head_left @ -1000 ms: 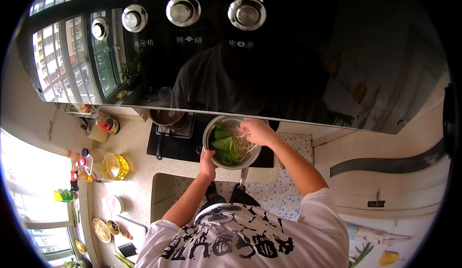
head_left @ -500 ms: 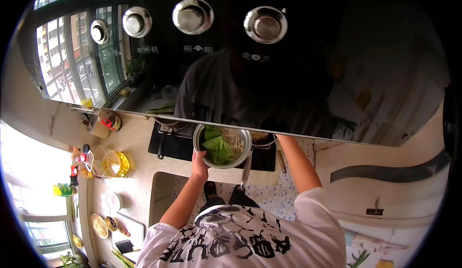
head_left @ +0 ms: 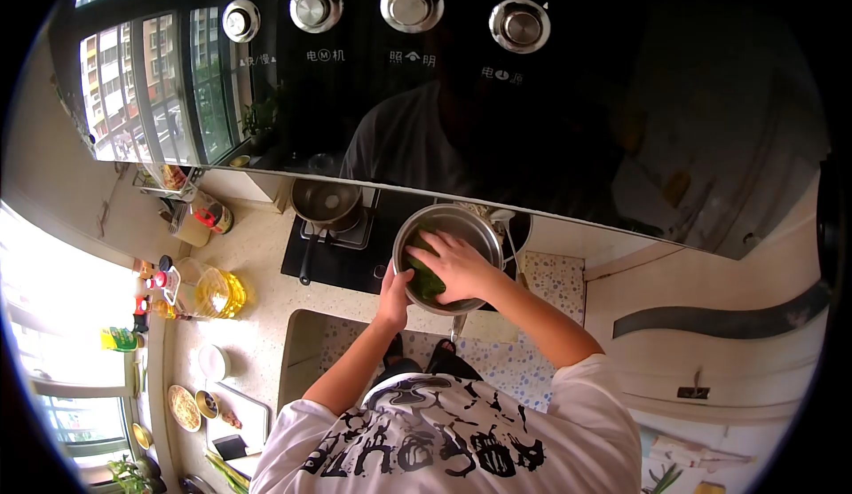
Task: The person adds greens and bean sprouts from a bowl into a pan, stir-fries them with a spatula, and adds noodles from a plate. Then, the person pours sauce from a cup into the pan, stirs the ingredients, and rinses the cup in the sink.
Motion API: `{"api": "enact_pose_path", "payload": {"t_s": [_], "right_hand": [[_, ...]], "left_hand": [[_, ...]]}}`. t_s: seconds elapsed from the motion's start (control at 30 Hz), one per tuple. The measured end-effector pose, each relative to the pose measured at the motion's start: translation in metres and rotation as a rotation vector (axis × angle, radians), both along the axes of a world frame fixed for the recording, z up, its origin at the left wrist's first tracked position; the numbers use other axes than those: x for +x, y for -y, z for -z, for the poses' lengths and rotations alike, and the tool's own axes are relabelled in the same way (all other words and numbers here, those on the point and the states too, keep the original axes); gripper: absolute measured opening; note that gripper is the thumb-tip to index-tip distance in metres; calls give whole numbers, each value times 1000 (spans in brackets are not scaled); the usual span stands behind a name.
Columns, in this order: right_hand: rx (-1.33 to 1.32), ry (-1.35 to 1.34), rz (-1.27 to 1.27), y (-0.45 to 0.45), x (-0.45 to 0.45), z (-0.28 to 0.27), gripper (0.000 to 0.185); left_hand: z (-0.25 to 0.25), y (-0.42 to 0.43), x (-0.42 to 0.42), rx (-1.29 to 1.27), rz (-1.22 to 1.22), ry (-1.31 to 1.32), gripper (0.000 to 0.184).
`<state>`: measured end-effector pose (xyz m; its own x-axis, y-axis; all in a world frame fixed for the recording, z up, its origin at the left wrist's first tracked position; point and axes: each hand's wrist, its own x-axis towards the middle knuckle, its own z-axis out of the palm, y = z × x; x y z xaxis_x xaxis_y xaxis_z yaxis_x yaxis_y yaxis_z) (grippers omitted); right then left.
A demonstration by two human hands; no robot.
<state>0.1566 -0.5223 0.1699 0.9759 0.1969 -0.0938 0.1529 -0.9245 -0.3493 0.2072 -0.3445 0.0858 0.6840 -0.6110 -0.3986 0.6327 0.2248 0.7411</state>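
A metal bowl (head_left: 488, 238) is over the right side of the stove, tilted away from me. My left hand (head_left: 394, 299) is shut on its left rim. Inside the bowl, my right hand (head_left: 455, 268) lies over leafy greens (head_left: 423, 278), fingers spread and touching the leaves. Its fingertips are partly hidden among them. Pale strands (head_left: 486, 212) show just past the bowl's far rim, in or over a pan that the bowl and range hood mostly cover. A metal handle (head_left: 457, 327) sticks out toward me from below the bowl.
On the left burner sits a dark saucepan (head_left: 327, 203). The black range hood (head_left: 532, 139) hangs low over the stove. To the left stand an oil jug (head_left: 220, 293), a white bowl (head_left: 213, 363) and a white cutting board (head_left: 240, 418).
My right hand has come from the stove's far right into the bowl, onto the greens. The bowl has moved right and tilted; the pale strands inside it are no longer visible there.
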Motion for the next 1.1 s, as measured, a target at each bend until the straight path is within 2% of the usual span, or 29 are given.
{"api": "enact_pose_path", "payload": {"t_s": [0.07, 0.1, 0.2, 0.27, 0.4, 0.53, 0.63, 0.73, 0.87, 1.0, 1.1], "right_hand": [[-73, -67, -3, 0, 1, 11, 90], [-50, -79, 11, -4, -1, 9, 80], [6, 18, -9, 0, 0, 35, 69], [124, -28, 19, 8, -1, 37, 62], [315, 68, 79, 30, 0, 4, 54], [391, 16, 275, 61, 3, -19, 54], [266, -148, 414, 94, 5, -27, 53], [143, -140, 562, 147, 3, 0, 52], [-115, 5, 770, 209, -14, 58, 51], [-241, 88, 864, 215, -28, 101, 50], [-296, 176, 902, 210, -30, 119, 49]], "left_hand": [[3, 1, -3, 25, 21, 0, 58], [1, 2, -5, 26, 15, -7, 57], [8, 1, -6, 33, 45, -13, 56], [13, 2, -7, 47, 41, -47, 56], [21, 5, -4, 49, 49, -50, 55], [33, 4, 2, 19, 30, -51, 57], [46, 3, 10, 28, -14, -83, 60], [56, -1, 20, 11, -28, -60, 58], [73, -12, 25, 36, -108, -60, 54], [81, -33, 28, 20, -125, -72, 55], [66, -39, 24, 42, -183, -82, 53]]}}
